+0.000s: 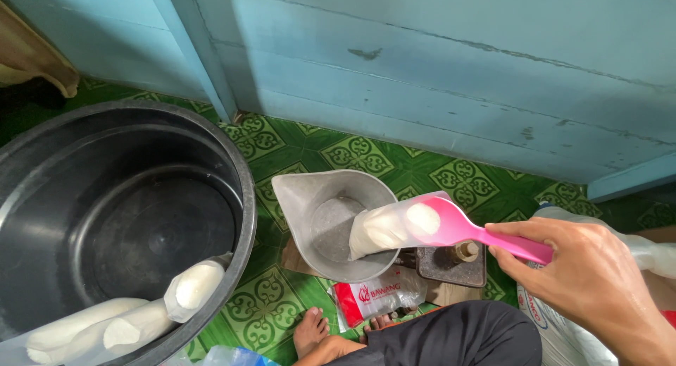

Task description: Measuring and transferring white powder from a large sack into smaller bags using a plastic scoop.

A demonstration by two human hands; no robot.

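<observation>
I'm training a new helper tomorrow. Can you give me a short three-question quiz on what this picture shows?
1. True or false: the right hand holds the pink scoop.
2. Where does the filled bag at the scoop's mouth sit? A) in the black tub B) in the grey pan C) on the floor
3. What lies in the tub's near side?

Key: 1 true. 2 B. 3 Filled white bags.
</observation>
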